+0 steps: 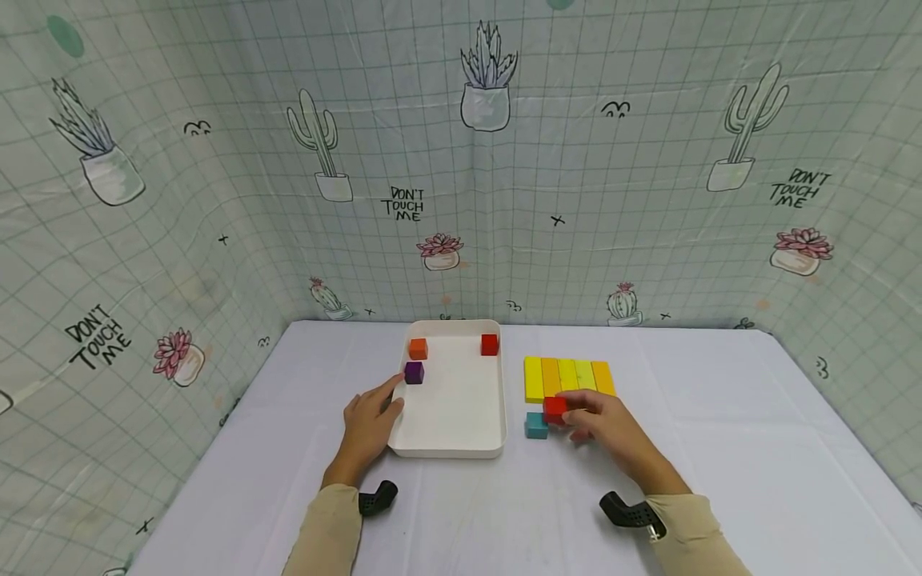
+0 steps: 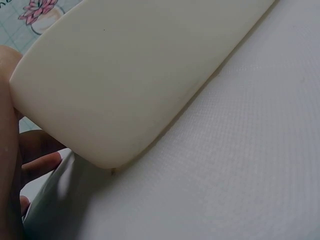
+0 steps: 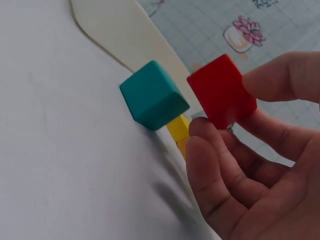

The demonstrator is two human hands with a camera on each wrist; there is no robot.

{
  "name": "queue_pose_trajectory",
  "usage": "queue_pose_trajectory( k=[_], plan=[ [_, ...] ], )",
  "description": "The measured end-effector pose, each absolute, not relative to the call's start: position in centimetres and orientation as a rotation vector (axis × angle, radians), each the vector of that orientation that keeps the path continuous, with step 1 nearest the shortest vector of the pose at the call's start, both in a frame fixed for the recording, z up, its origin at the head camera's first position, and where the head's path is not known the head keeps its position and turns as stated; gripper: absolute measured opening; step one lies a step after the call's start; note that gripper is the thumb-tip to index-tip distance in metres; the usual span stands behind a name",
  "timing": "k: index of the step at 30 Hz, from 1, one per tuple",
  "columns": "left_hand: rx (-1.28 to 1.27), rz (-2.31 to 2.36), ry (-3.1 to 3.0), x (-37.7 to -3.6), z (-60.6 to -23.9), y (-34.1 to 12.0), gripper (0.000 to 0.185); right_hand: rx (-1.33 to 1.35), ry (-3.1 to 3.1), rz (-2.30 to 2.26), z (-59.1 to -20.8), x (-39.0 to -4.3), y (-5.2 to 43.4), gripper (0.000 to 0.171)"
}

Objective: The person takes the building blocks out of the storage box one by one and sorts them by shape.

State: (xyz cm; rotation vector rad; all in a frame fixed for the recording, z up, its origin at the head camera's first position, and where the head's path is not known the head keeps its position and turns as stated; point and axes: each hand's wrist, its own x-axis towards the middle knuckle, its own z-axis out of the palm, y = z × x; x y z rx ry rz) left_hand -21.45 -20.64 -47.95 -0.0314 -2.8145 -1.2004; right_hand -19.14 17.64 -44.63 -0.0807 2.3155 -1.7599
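Observation:
My right hand [image 1: 601, 420] pinches a red cube [image 3: 222, 90] between thumb and fingers, above the table. Close by sits a teal cube [image 3: 152, 95], apart from the fingers in the right wrist view. My left hand [image 1: 370, 424] holds the left rim of a white tray [image 1: 454, 452], its thumb over the edge. Other left fingers [image 2: 42, 167] show outside the tray wall in the left wrist view. Inside the tray are an orange cube [image 1: 418, 349] and a purple cube [image 1: 414, 373] at the left, and another red cube [image 1: 490, 345] at the far right corner.
Several yellow and orange-yellow blocks [image 1: 567, 376] lie side by side right of the tray, just beyond the right hand. A white cloth covers the table [image 1: 720, 416]. Patterned fabric [image 1: 547, 176] hangs behind and at the sides.

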Motion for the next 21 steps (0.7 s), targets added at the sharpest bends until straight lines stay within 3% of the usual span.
queue_pose_trajectory(
  k=[21],
  plan=[
    [-0.029, -1.196, -2.805, -21.5, -47.9, -20.6, 0.048, -0.101, 2.467, -1.487, -45.8, -19.3, 19.1, 0.046]
  ],
)
